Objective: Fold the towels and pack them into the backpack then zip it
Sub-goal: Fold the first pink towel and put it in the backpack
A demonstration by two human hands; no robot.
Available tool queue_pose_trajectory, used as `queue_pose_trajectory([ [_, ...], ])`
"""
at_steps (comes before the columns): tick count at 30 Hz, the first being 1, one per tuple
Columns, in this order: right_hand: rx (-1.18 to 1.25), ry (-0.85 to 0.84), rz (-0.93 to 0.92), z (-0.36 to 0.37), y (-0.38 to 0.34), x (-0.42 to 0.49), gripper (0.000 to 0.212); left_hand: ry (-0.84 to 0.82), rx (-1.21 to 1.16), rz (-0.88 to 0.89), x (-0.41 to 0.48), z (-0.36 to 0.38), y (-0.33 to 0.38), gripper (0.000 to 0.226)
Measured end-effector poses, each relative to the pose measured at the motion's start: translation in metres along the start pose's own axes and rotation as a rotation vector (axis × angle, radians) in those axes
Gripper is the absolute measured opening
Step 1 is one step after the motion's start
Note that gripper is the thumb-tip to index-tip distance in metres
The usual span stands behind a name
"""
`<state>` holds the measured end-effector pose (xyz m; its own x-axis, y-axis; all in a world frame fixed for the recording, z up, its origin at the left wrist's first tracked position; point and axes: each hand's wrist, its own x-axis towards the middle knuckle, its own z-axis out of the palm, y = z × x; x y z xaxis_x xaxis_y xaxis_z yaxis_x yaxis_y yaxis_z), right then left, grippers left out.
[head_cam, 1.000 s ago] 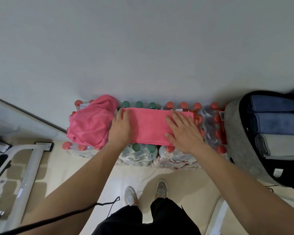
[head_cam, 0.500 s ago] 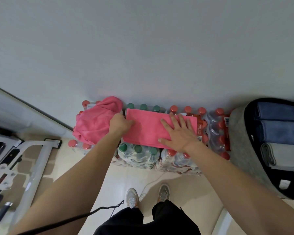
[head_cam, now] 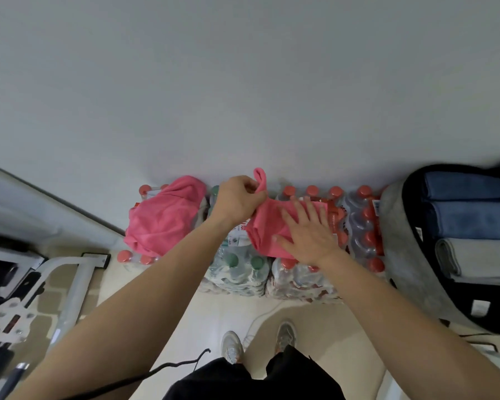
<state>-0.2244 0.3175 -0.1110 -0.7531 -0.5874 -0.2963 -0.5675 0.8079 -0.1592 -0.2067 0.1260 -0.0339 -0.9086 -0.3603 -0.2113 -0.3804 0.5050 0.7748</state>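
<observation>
Towels [head_cam: 468, 220]: three in backpack [head_cam: 399, 241]; we find left hand [head_cam: 237, 202] gripping pink towel [head_cam: 267, 226] mid-fold, right hand [head_cam: 312, 235] flat; crumpled towel [head_cam: 162, 220] outstanding.

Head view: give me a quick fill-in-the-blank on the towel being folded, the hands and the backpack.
1. The left hand grips one end of the ____ towel.
2. The right hand presses that towel onto packs of ____.
3. The backpack holds two ____ towels and a grey towel.
Missing: pink; bottles; blue.
</observation>
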Motion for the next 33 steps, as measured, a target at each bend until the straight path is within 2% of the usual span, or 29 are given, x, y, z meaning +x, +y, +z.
queue_pose_trajectory([
  [6, 0.09, 0.22, 0.209, 0.006, 0.049, -0.051, 0.059, -0.133, 0.101, 0.056, 0.001, 0.067, 0.021, 0.01],
  [10, 0.148, 0.129, 0.278, 0.022, 0.063, -0.068, 0.072, -0.174, 0.25, 0.092, -0.001, 0.101, 0.03, 0.021],
  [13, 0.204, 0.118, 0.296, 0.029, 0.065, -0.071, 0.075, -0.172, 0.438, 0.145, -0.006, 0.114, 0.037, 0.019],
  [18, 0.218, 0.111, 0.283, 0.029, 0.069, -0.071, 0.074, -0.198, 0.445, 0.209, -0.009, 0.128, 0.032, 0.018],
  [20, 0.229, 0.11, 0.293, 0.026, 0.071, -0.069, 0.067, -0.255, 0.453, 0.23, -0.009, 0.133, 0.028, 0.022],
  [22, 0.26, 0.235, 0.311, 0.022, 0.069, -0.065, 0.052, -0.342, 0.425, 0.23, -0.009, 0.131, 0.028, 0.022],
  [24, 0.301, 0.438, 0.307, 0.014, 0.064, -0.058, 0.044, -0.381, 0.33, 0.215, -0.01, 0.12, 0.026, 0.021],
  [26, 0.306, 0.531, 0.267, 0.004, 0.055, -0.045, 0.042, -0.221, 0.317, 0.256, -0.006, 0.105, 0.018, 0.015],
  [28, 0.266, 0.467, 0.195, -0.005, 0.042, -0.028, 0.047, -0.034, 0.413, 0.291, -0.003, 0.092, 0.001, 0.022],
  [29, 0.218, 0.397, 0.162, -0.007, 0.036, -0.019, 0.052, -0.01, 0.475, 0.342, -0.001, 0.089, -0.009, 0.029],
  [31, 0.09, 0.261, 0.114, 0.0, 0.029, -0.007, 0.06, -0.059, 0.602, 0.479, -0.002, 0.09, -0.026, 0.043],
  [33, 0.001, 0.143, 0.119, 0.012, 0.032, -0.003, 0.067, -0.136, 0.661, 0.528, -0.008, 0.095, -0.037, 0.053],
])
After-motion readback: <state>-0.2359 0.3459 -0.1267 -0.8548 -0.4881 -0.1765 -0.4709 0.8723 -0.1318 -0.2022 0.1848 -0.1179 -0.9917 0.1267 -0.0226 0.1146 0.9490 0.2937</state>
